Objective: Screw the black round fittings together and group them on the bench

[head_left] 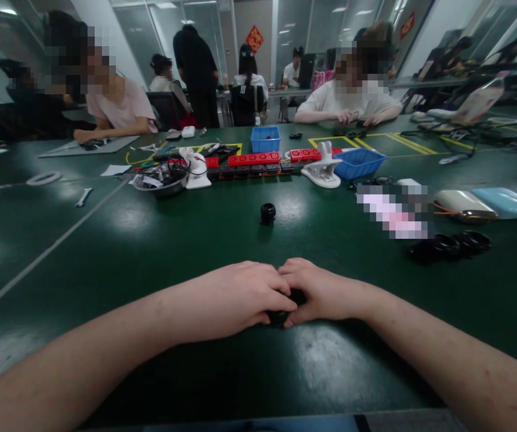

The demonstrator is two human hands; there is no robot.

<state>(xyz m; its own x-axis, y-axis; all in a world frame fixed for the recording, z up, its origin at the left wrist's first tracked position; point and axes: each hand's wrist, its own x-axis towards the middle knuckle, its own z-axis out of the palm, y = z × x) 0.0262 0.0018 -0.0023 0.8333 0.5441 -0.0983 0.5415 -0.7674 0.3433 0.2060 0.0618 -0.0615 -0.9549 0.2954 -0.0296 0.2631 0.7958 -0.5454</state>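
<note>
Near the front of the green table, my left hand (256, 294) and my right hand (321, 292) meet around a black round part (278, 318). The fingers of both hands are curled over it and cover most of it, so its full shape cannot be seen. A small black ribbed cylinder (268, 213) stands upright by itself on the table beyond my hands.
Black ring-shaped parts (446, 245) lie to the right. A red power strip (254, 159), a metal bowl (161, 183) of cables, white clip stands (323, 171) and a blue basket (361, 163) line the middle. A wrench (84, 197) lies left. People sit across.
</note>
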